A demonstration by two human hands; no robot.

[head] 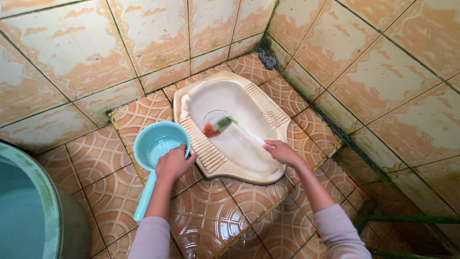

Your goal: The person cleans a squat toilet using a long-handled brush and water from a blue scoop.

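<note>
in the glossy squat pan (249,163), right hand (281,152) grips a bristly brush (218,127).

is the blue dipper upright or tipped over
Upright: the blue dipper rests with its open bowl facing up, the left hand gripping its rim.

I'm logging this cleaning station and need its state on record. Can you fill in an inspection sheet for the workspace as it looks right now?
Surface: wet patterned orange floor tiles.
Job's things: cream squat toilet pan set in the floor; brush with red and green bristles inside the bowl; light blue water dipper beside the pan.
Clutter: dark scrubber in the far corner.
Grippers: left hand grips the dipper's rim; right hand holds the brush handle.
Cables: nothing seen.
Surroundings: tiled walls; green water barrel at left; green metal frame at right.
</note>
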